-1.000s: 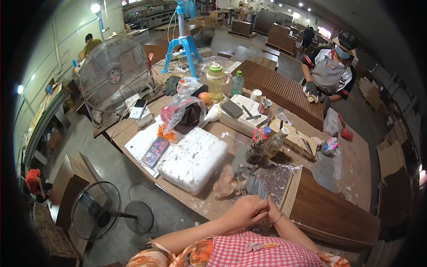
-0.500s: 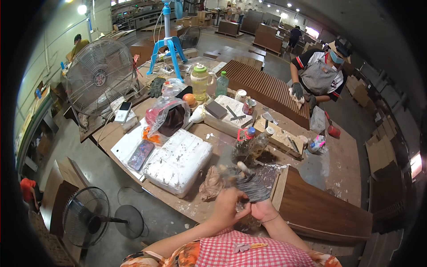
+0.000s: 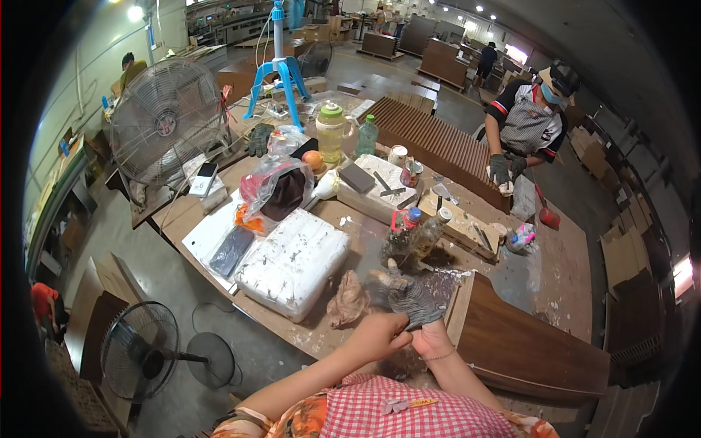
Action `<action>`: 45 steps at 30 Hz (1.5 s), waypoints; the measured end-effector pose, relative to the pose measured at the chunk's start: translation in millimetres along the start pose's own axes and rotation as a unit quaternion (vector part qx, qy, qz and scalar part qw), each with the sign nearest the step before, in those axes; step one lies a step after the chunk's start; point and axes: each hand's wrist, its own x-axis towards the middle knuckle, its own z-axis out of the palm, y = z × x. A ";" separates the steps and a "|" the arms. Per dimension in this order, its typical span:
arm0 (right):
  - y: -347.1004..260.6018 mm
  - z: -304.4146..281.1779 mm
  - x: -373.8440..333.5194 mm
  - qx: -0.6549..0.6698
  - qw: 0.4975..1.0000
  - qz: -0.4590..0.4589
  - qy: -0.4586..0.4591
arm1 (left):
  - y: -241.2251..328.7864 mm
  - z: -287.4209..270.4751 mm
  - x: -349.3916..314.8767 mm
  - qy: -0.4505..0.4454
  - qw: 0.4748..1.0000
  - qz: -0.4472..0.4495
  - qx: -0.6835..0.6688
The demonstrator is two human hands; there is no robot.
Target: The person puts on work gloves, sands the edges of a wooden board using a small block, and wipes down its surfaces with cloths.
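My bare left hand [image 3: 382,336] is closed at my right wrist, its fingers pinching the cuff of a grey knitted work glove [image 3: 422,308]. That glove covers my right hand [image 3: 406,289], whose fingers point away from me and stand apart with nothing in them. Bare fingertips seem to show at the glove's end, though motion blurs part of it. Just left of the glove lies a crumpled brown cloth [image 3: 348,301]. Beyond it stand a dark bottle with a blue cap [image 3: 400,235] and a clear bottle with a pale cap [image 3: 431,232].
A white wrapped block [image 3: 292,264] and a phone [image 3: 232,250] lie left on the table. At right is a curved brown wooden panel [image 3: 529,339]. Across the table a co-worker [image 3: 527,120] wipes a slatted brown panel [image 3: 431,142]. A floor fan [image 3: 150,358] stands lower left.
My left hand has shifted slightly at the glove's cuff, and my right fingers have spread more upright. The phone's screen has gone dark. The co-worker's gloved hand has moved nearer along the slatted panel.
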 end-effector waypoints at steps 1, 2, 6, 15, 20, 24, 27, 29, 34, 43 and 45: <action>2.2 -5.8 3.9 0.006 1.000 0.006 0.016 | 3.2 -1.4 -0.8 0.000 1.000 0.000 -0.001; 3.5 -9.7 6.1 0.012 0.999 0.011 0.031 | 7.0 -2.7 -1.9 -0.021 0.999 0.026 -0.008; 5.9 -1.3 9.8 0.115 0.986 0.007 -0.118 | 20.6 -4.7 -2.3 -0.059 0.995 0.074 -0.018; -27.5 59.3 -27.0 0.008 0.990 0.012 -0.137 | 30.8 -8.0 -6.8 -0.005 0.992 0.115 -0.044; -27.9 48.5 -25.8 0.046 0.988 0.027 -0.146 | -1.9 -12.7 -18.4 0.213 0.953 -0.001 -0.214; -34.7 44.3 -30.9 0.147 0.980 0.055 -0.121 | -17.5 -28.6 -25.9 0.244 0.891 -0.152 -0.351; -35.7 45.6 -31.7 0.152 0.976 0.056 -0.142 | -20.0 -12.0 -30.7 0.187 0.934 -0.124 -0.276; -31.7 45.3 -31.6 0.038 0.985 0.090 -0.143 | -11.3 -7.7 -28.4 0.131 0.942 -0.165 -0.263; -18.2 48.1 -38.3 0.045 0.989 0.088 -0.109 | -29.6 1.6 -20.0 0.162 0.952 -0.071 -0.248; 2.6 16.8 -35.8 0.092 0.979 0.173 -0.062 | -38.5 4.2 -20.0 0.329 0.906 -0.121 -0.236; 6.7 14.4 -39.5 0.038 0.985 0.165 -0.016 | -34.0 -5.3 -7.4 0.417 0.873 -0.073 -0.244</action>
